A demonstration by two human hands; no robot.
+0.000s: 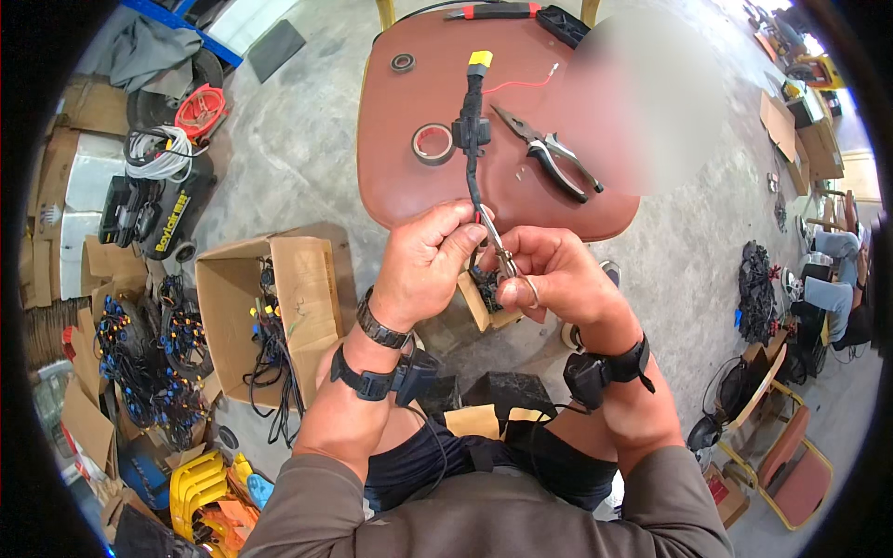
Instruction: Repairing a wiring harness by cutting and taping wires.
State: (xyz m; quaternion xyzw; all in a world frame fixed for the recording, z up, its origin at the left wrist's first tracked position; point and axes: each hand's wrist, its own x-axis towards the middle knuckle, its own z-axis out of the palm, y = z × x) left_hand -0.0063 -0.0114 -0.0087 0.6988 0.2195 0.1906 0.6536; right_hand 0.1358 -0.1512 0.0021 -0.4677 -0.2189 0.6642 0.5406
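Observation:
My left hand (433, 251) pinches a black taped cable (474, 186) carrying a dark block (472, 132) and a yellow connector (480, 60) at its far end. My right hand (544, 274) grips silver scissors (498, 240), their blades alongside the cable by my left fingers; whether they touch it I cannot tell. On the brown padded chair seat (400, 186) lie a tape roll (433, 130), black-handled pliers (549, 158), a ring bearing (403, 62), a thin red wire and a red-and-black tool (493, 11).
An open cardboard box (316, 316) with cables stands at my lower left, beside piled cables (139, 353) and a black case (130, 209). A smaller box (479, 307) sits below my hands. Chairs (791, 446), boxes and a seated person's legs (837, 293) line the right side.

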